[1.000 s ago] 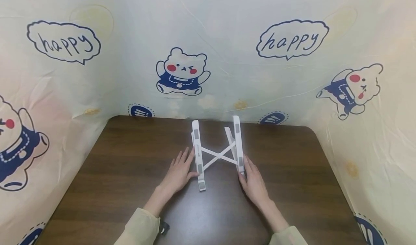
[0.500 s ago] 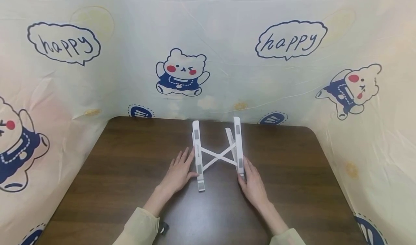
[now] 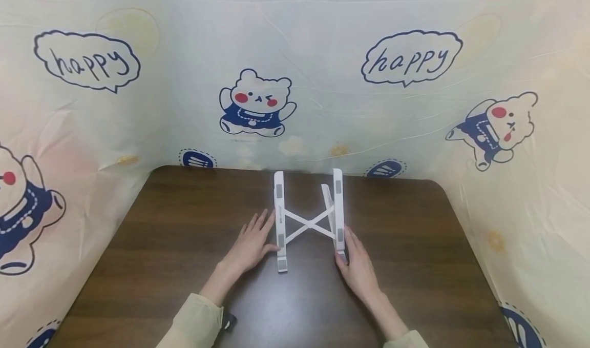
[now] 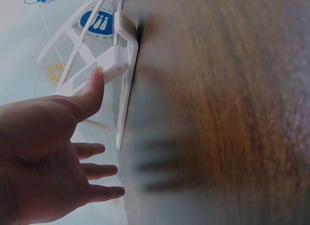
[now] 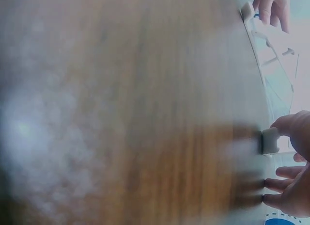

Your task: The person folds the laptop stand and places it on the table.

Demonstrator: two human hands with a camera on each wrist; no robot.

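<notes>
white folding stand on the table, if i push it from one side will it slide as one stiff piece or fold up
The white folding stand probably folds rather than slides: its two rails are joined only by thin crossed struts, which look hinged. It seems light, being slim plastic. The left hand and right hand flank the rails with straight fingers, so squeezing likely narrows it.
</notes>
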